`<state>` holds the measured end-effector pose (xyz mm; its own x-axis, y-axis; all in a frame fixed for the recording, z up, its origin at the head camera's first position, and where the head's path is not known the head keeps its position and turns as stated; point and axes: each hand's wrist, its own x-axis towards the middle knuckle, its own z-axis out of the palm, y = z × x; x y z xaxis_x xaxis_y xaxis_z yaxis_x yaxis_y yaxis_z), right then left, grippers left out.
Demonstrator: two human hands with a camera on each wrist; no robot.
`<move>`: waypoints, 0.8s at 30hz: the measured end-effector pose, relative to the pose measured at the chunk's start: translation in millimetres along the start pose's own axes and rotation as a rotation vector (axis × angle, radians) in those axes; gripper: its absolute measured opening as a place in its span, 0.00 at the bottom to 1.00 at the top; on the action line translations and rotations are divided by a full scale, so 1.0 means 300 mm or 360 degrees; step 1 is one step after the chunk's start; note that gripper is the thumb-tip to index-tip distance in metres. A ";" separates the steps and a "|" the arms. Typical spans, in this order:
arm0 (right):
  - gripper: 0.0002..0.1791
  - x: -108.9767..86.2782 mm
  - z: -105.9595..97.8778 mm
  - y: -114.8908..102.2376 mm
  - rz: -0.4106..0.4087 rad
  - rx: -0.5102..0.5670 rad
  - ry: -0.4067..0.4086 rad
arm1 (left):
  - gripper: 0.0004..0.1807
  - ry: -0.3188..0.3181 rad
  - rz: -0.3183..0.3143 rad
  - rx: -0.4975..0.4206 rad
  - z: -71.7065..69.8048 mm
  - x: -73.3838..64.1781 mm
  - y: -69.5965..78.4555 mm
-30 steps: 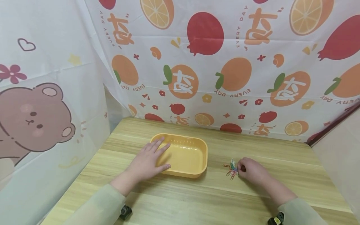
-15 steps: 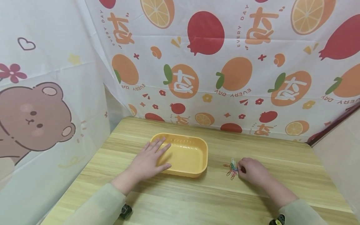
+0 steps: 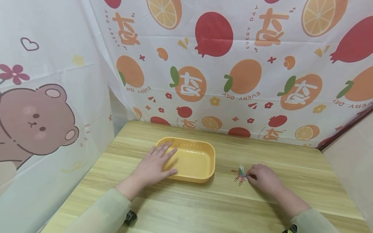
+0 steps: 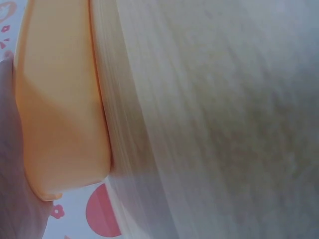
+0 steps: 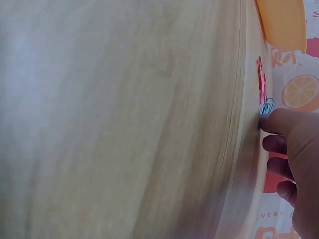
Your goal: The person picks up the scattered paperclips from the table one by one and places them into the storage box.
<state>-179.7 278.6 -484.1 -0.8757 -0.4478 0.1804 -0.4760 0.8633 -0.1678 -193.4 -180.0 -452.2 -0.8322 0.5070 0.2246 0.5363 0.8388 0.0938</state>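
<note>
Paper clips (image 3: 242,174) in several colours, red, green and white among them, lie overlapping in a small pile on the tabletop (image 3: 201,204), between 3 and 4 o'clock of the yellow tray (image 3: 192,163) and apart from it. The step in hand looks like getting hold of a clip at the pile's 3 o'clock edge; the next move calls for a fine, steady pinch, since overlapping clips could drag their neighbours. There the right hand's (image 3: 263,177) grip is nearly closed: thumb and forefinger meet at the clips and seem to pinch one, though the fingertips hide the exact contact. The right wrist view shows a blue clip right at the fingertips, the other fingers curled.

At the tray's 9 o'clock side, the left hand (image 3: 152,166) is spread, its fingers reaching over the rim. Fruit-patterned cloth (image 3: 214,34) hangs at 12 o'clock, beyond the tabletop.
</note>
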 end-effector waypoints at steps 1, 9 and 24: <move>0.02 -0.002 0.001 0.002 0.0007 0.0006 -0.0002 | 0.46 -0.0002 -0.0002 -0.0005 -0.001 -0.001 0.000; 0.03 -0.011 0.000 -0.001 0.0062 0.0068 -0.0019 | 0.46 0.0011 -0.0003 -0.0006 -0.002 -0.010 0.001; 0.05 -0.030 0.002 0.009 0.0106 0.0143 0.0092 | 0.45 -0.0046 0.0003 0.0042 -0.010 -0.008 0.007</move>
<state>-173.1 284.8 -486.7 -0.9008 -0.3737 0.2210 -0.4244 0.8653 -0.2668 -190.0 -180.1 -449.7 -0.8353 0.5136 0.1965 0.5341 0.8427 0.0676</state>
